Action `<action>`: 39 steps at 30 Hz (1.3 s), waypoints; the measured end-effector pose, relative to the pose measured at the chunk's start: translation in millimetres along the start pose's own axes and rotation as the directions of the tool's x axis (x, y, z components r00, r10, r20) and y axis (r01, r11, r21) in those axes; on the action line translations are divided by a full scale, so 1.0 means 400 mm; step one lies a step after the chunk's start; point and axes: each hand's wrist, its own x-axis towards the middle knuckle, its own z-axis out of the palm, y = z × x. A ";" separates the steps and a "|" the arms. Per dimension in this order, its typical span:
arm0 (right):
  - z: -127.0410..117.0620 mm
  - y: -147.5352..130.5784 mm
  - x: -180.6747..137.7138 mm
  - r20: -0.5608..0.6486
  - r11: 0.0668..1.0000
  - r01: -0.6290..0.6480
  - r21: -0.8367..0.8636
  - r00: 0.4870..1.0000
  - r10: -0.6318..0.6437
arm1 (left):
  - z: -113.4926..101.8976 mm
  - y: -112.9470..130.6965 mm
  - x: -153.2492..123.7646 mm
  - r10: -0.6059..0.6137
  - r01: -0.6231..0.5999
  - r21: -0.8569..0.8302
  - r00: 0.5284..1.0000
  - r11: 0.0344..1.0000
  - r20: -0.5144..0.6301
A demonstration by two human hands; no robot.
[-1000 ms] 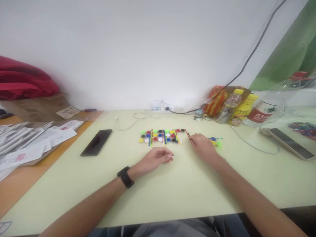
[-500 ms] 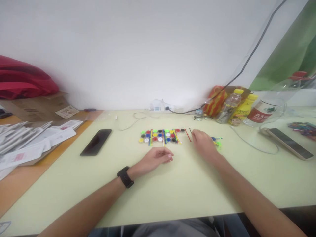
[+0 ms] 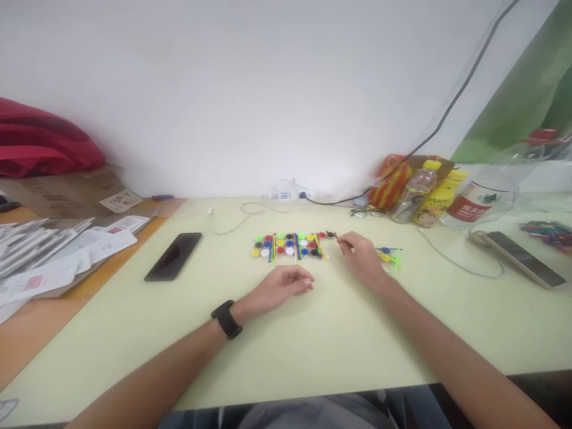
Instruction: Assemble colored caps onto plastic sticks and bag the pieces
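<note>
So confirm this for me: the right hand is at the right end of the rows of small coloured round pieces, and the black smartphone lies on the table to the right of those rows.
Wrong side. The head view shows the black smartphone lying left of the rows of small coloured round pieces, on the pale table. The right hand is indeed at their right end.

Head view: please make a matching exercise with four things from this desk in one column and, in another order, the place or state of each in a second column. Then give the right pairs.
Things:
1. Black phone
2. Left hand
3. Right hand
4. Yellow-capped bottles

Places or states:
A. Fingertips at a thin red stick, at the right end of the coloured caps
B. Lying at the far right, by the wall
C. Loosely curled, resting on the table below the caps
D. Flat on the table, left of the caps

Pairs: 1-D, 2-C, 3-A, 4-B
</note>
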 end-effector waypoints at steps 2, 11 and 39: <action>0.008 0.007 0.002 0.005 1.000 0.022 0.004 1.000 -0.022 | 0.000 0.001 0.000 0.003 -0.003 -0.002 1.000 1.000 -0.001; 0.033 0.026 -0.001 0.045 0.996 0.088 0.007 0.995 -0.088 | -0.002 -0.002 0.000 0.010 -0.010 0.003 1.000 1.000 0.010; -0.057 0.028 0.012 0.002 0.992 -0.003 -0.130 1.000 0.003 | -0.004 -0.009 0.000 -0.001 0.001 -0.009 1.000 1.000 0.005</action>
